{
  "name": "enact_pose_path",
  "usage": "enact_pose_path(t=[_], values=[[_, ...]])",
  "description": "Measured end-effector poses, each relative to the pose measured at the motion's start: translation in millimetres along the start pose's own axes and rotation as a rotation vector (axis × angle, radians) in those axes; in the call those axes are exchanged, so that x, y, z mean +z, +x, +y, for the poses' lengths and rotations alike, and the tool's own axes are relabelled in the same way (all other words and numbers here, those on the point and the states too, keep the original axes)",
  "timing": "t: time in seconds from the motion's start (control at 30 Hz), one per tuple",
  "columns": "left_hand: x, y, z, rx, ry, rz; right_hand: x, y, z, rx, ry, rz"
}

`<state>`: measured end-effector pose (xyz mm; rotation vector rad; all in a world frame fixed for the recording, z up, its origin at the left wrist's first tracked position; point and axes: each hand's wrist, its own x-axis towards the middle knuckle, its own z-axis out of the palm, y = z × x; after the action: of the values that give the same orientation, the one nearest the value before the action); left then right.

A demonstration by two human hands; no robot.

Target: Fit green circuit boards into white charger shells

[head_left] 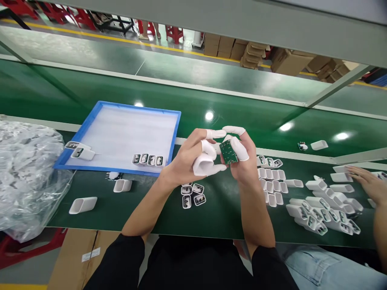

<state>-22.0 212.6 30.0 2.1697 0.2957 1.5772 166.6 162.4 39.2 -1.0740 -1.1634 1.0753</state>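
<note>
My left hand (196, 155), with white finger cots on, is closed around a white plastic housing (203, 166) whose open end faces me. In my right hand (242, 151), also in finger cots, a green circuit board (228, 152) is pinched, its face dotted with solder points. Both hands are raised over the table, close together, and the board is just right of the housing. Below them on the green table stand several white housings with boards inside (186, 201). Part of the board is hidden behind my right fingers.
A blue-rimmed tray (178, 129) with filled housings lies at the left, beside a clear plastic bag (27, 169) of white parts. At the right are rows of housings (273, 186) and a pile of them (323, 215). A co-worker's hand (367, 183) reaches among housings there.
</note>
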Motion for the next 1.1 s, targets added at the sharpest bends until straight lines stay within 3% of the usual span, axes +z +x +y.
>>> enact_pose_path(t=[0.13, 0.27, 0.33, 0.4, 0.53, 0.7, 0.8, 1.0, 1.1], values=[[15.9, -6, -6, 0.105, -0.009, 0.040, 8, -10, 0, -0.034, -0.075, 0.054], [28.6, -11, -7, 0.087, -0.059, 0.282, 1, -21, -8, -0.181, -0.126, -0.040], [29.3, -11, -7, 0.023, -0.079, 0.327, -5, -22, -12, -0.284, -0.181, -0.088], [26.3, -10, -6, -0.029, -0.082, 0.297, -10, -20, -15, -0.324, -0.225, -0.118], [17.5, -9, -3, -0.068, -0.061, 0.248, -14, -16, -20, -0.252, -0.211, -0.139], [17.8, -5, 2, -0.097, -0.098, 0.142, -13, -14, -21, -0.288, -0.185, 0.014], [22.0, -3, 3, -0.103, -0.103, 0.156, -12, -11, -17, -0.318, -0.195, 0.031], [21.3, -5, 2, -0.164, -0.179, 0.141, -20, -3, -14, -0.453, -0.211, -0.121], [17.4, -6, 7, -0.238, -0.176, 0.085, -25, -6, -19, -0.573, -0.179, 0.004]])
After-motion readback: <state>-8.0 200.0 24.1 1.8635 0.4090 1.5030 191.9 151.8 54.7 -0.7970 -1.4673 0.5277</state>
